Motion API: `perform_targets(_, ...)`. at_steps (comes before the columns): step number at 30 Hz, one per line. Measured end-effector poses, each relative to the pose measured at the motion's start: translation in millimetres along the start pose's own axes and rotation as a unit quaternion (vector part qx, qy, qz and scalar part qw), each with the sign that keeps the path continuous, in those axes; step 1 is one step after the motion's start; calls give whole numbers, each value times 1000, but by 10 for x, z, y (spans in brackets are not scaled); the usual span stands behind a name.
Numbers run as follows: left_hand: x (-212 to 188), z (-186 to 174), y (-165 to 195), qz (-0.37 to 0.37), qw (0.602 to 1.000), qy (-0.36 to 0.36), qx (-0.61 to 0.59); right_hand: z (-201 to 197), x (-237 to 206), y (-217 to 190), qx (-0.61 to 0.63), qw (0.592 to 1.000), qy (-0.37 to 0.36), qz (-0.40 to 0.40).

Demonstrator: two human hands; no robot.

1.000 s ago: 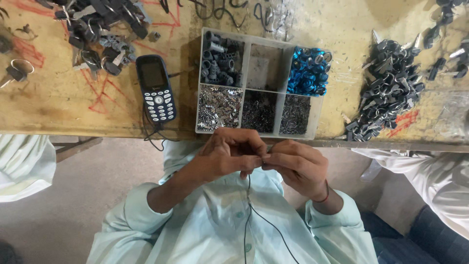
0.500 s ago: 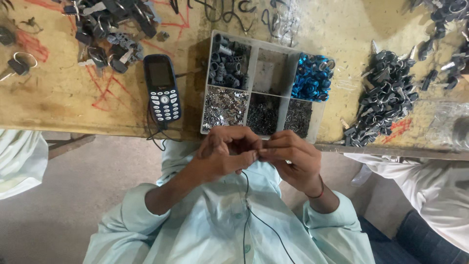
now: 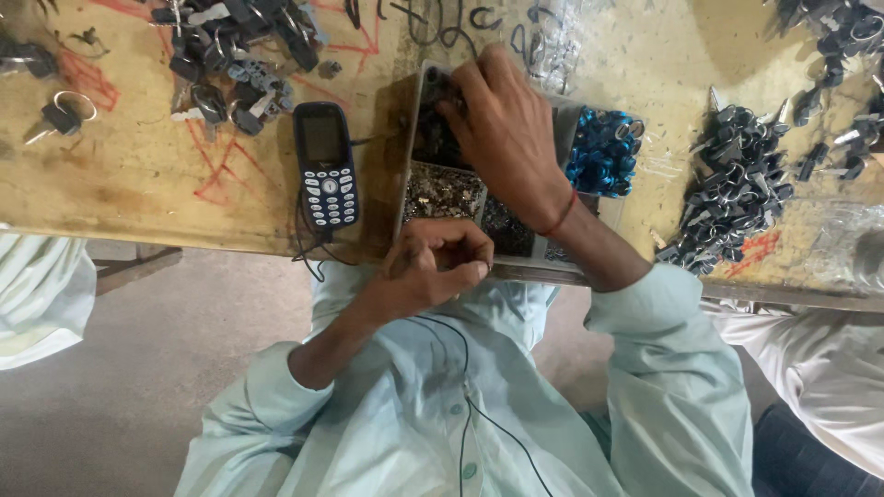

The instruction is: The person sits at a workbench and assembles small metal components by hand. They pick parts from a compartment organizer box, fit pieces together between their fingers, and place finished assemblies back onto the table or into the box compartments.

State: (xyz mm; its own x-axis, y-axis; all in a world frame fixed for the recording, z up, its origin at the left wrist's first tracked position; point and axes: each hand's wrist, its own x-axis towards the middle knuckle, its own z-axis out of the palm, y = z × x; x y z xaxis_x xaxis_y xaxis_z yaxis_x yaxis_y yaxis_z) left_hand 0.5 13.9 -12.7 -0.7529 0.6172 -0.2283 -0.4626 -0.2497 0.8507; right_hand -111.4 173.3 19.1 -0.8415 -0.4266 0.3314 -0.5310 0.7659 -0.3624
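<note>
Scanning from the left: a neighbour's white sleeve [image 3: 37,294] hangs below the table [image 3: 138,184] edge. Above it, a few ringed parts [image 3: 64,110] lie loose on the wood. Next, a heap of dark parts [image 3: 230,55] sits at the far side, probably stock kept within reach. Red scrawls [image 3: 216,166] mark the bare wood beneath it.

Phone [image 3: 325,166]: dark, keypad type, flat and face up just left of the tray. Its cable [image 3: 308,253] drops over the near edge.

Left hand [image 3: 433,262]: curled tight at the table's near edge, thumb and fingertips pinched together. Whatever it pinches is too small to make out. I judge it is held close to my chest to keep the work steady.

Tray [image 3: 406,184]: a shallow divided box at the near edge, between phone and right heap. The near compartments hold fine greyish bits.

Right hand [image 3: 506,129]: reaching across, fingers down in the far-left compartment among dark pieces. I cannot tell whether they have closed on one. A red thread circles the wrist.

Blue parts [image 3: 603,152]: bright, shiny, in the tray's far-right compartment, sorted by colour.

Right heap [image 3: 737,193]: dark ringed parts, well apart from the tray. A clear bag [image 3: 847,239] lies beyond it. No readable label shows on the tray or bag.
</note>
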Motion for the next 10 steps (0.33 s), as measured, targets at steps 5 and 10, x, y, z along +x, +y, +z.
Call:
perform_targets(5,-7,-3,13,-7,999,-19,-28,-153,-169,115,183,969,-97,134)
perform_targets(10,129,41,-82,9,983,-15,-185,-707,-873,-118,554,768,-147,285)
